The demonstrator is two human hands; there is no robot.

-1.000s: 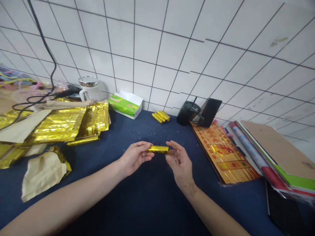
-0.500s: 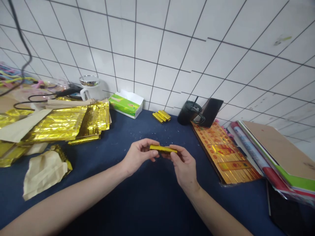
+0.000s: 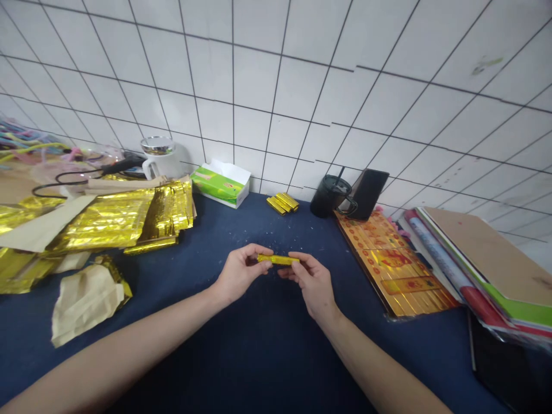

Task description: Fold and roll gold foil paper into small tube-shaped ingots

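Note:
A narrow folded strip of gold foil paper (image 3: 279,260) is held level above the dark blue tabletop (image 3: 259,339). My left hand (image 3: 240,271) pinches its left end between thumb and fingers. The right end sits in the closed fingertips of my right hand (image 3: 314,282). Beyond the hands, near the wall, a few similar folded gold strips (image 3: 282,203) lie together in a small pile. Large sheets of gold foil paper (image 3: 103,221) are heaped to the left, with a crumpled beige-backed piece (image 3: 86,299) in front of them.
Along the wall stand a white mug (image 3: 160,164), a green tissue pack (image 3: 221,185), a black cup (image 3: 330,196) and a propped phone (image 3: 370,194). On the right lie orange-gold printed sheets (image 3: 394,267) and a stack of folders (image 3: 487,259). A black cable (image 3: 64,184) crosses the left heap.
Both hands, with the gold strip between them, have shifted slightly left. The strip's front face now turns more toward me. The view has moved a little.

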